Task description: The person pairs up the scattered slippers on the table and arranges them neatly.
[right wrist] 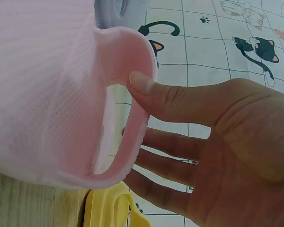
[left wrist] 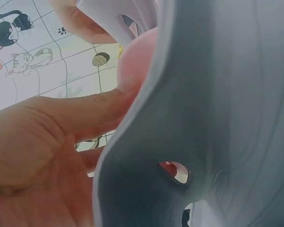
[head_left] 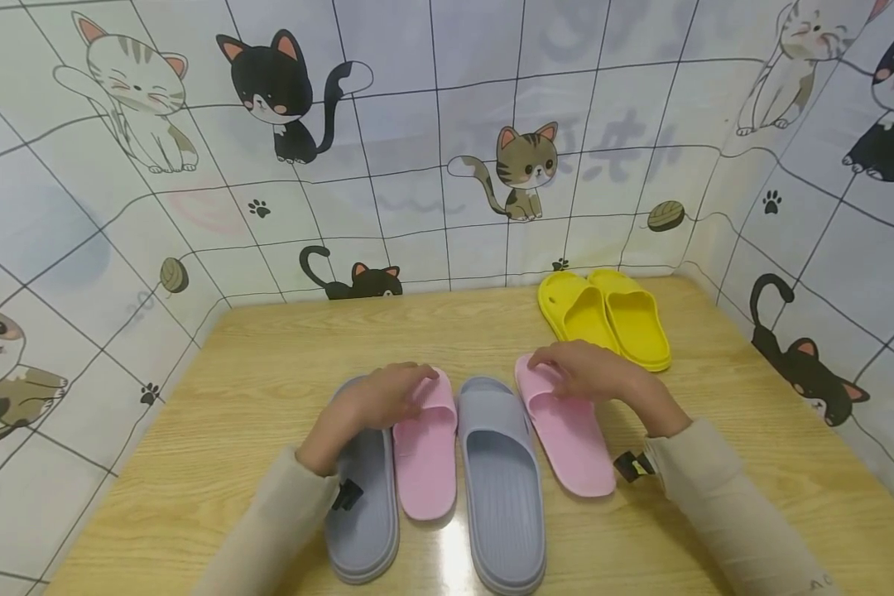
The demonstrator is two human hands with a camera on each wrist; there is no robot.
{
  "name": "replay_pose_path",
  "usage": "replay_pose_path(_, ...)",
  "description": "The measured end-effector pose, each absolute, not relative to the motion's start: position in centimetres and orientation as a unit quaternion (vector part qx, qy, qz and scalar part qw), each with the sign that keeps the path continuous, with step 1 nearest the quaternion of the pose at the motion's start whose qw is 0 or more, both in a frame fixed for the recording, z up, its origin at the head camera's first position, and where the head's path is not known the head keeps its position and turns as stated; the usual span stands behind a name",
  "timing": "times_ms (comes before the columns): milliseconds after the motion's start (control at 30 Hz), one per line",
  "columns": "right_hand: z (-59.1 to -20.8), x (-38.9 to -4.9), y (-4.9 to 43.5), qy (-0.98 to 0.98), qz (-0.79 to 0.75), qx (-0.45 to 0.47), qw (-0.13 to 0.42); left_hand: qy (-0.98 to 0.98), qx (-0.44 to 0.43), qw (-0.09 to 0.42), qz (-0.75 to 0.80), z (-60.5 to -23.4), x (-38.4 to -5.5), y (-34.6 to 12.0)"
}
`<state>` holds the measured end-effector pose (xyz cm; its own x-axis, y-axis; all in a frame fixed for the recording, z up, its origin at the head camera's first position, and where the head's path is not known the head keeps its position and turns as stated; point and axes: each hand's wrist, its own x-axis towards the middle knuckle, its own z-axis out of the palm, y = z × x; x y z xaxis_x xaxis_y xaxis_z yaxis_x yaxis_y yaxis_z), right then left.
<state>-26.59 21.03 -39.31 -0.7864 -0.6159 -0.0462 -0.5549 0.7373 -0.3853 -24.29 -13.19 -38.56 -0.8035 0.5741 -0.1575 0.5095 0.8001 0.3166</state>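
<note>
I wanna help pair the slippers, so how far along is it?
Done, it seems: the yellow pair, side by side at the back. In hand: the left pink slipper, held by the left hand, and the right pink slipper, by the right hand. To do, probably: bringing the pinks together, as the right gray slipper lies between them, then joining it with the left gray slipper across the left pink one.

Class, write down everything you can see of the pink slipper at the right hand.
The pink slipper looks like soft plastic or rubber, with an open back, broad strap and finely textured surface. Its top faces up; the strapped end points away and leftward. It is right of a grey slipper; whether they touch is unclear. The right hand grips its far end, thumb on one side of the rim, fingers on the other.
</note>
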Motion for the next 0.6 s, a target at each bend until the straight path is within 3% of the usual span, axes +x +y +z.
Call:
replay_pose_path(433, -36.8, -24.2, 20.5, 0.944, -0.153, -0.287, 0.064, 0.956, 0.254, 0.094, 0.114, -36.7, -22.0, -12.7)
replay_pose_path(600, -34.8, -22.1, 19.9, 0.934, -0.162, -0.300, 0.106, 0.951, 0.288, 0.090, 0.068, -35.5, -19.8, -11.8)
